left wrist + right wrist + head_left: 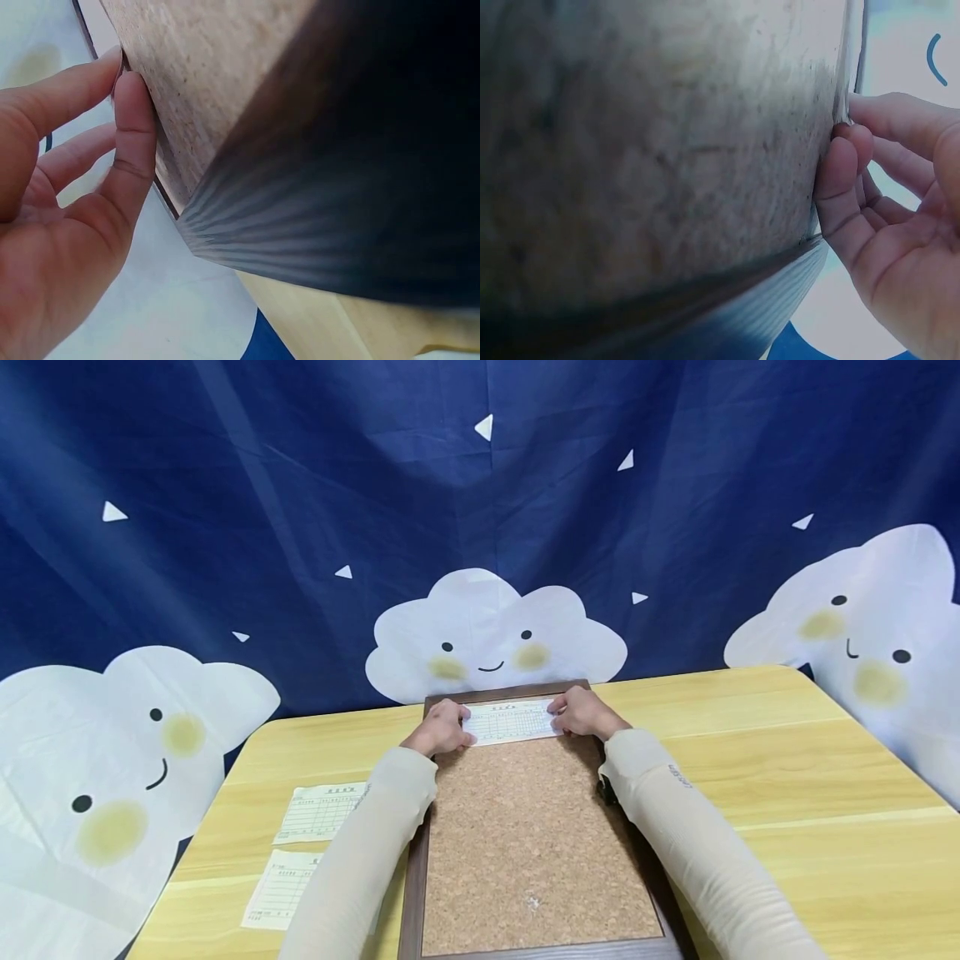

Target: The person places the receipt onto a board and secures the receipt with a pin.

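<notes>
A white printed form slip [513,722] with a ruled table lies across the top of a cork board [525,835] in a dark wood frame. My left hand [442,727] pinches the slip's left end between thumb and fingers. At its right end, my right hand [585,713] pinches the slip the same way. In the left wrist view, the thumb and index fingertip of the left hand [82,187] meet at the board's surface. The right hand [900,202] has its fingertips together against the board in the right wrist view; the slip there is seen nearly edge-on.
Two similar printed slips, an upper one [318,812] and a lower one [281,889], lie on the wooden table [750,752] left of the board, partly behind the left sleeve. A dark blue curtain [420,485] with smiling clouds hangs behind the table. A small pale mark [532,903] shows low on the cork.
</notes>
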A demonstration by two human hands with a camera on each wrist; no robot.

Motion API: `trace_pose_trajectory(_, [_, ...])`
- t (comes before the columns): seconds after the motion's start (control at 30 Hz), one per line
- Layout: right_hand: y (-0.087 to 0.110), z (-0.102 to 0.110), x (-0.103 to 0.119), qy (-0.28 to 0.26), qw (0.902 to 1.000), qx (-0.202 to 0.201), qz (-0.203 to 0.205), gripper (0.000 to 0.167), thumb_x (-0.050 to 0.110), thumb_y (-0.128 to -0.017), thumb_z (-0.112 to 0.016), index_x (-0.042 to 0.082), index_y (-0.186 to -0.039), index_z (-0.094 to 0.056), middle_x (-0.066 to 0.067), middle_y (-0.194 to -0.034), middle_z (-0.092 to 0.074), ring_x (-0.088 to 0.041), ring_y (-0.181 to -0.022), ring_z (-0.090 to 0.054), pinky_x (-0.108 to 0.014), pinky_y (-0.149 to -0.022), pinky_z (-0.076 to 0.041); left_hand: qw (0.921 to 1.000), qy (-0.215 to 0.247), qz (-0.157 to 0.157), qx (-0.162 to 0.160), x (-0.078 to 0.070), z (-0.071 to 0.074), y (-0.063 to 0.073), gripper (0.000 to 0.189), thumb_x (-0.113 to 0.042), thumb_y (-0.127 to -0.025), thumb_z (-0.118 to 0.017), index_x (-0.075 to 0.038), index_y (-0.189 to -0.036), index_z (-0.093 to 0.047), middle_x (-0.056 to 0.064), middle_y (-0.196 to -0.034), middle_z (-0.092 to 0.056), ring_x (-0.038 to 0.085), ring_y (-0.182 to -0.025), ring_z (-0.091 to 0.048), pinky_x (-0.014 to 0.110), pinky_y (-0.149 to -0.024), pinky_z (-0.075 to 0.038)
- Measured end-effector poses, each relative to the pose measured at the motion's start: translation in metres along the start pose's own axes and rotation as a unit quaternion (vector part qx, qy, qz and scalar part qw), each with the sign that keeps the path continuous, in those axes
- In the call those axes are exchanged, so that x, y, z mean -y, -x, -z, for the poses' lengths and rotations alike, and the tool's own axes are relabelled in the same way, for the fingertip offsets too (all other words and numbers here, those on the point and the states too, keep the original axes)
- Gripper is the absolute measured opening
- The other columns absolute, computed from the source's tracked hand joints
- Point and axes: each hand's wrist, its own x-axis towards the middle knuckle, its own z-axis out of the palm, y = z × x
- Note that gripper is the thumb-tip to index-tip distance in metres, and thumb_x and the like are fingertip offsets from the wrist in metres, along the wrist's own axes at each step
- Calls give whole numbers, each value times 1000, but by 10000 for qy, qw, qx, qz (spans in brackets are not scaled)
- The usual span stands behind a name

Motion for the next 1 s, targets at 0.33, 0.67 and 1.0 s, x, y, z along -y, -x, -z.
trace_pose_trajectory(0.33, [2, 1, 4, 297, 9995, -13, -98, 36, 1, -88, -66, -3, -124, -68, -17, -111, -72, -12, -65, -61, -26, -70, -49, 9998, -199, 89, 21, -1, 0, -1, 50, -4, -85, -77, 3, -132, -62, 18, -133, -59, 14, -76, -66, 25, -81, -51])
trace_pose_trajectory(0.67, [0, -1, 0, 269, 9996, -33, -64, 37, -1, -86, -64, -2, -123, -69, -13, -96, -75, -8, -53, -54, -22, -58, -43, 9990, -447, -39, -12, -1, -1, -2, 50, -7, -85, -79, 2, -131, -63, 16, -129, -61, 24, -113, -55, 34, -100, -45])
trace_pose_trajectory(1.0, [0, 0, 3, 374, 9992, 41, -133, 38, -3, -86, -62, -1, -123, -70, -17, -125, -66, -9, -51, -54, -22, -55, -43, 9983, -589, 15, 36, -2, 0, 0, 50, -11, -88, -78, 2, -133, -62, 18, -140, -52, 26, -128, -49, 37, -110, -37])
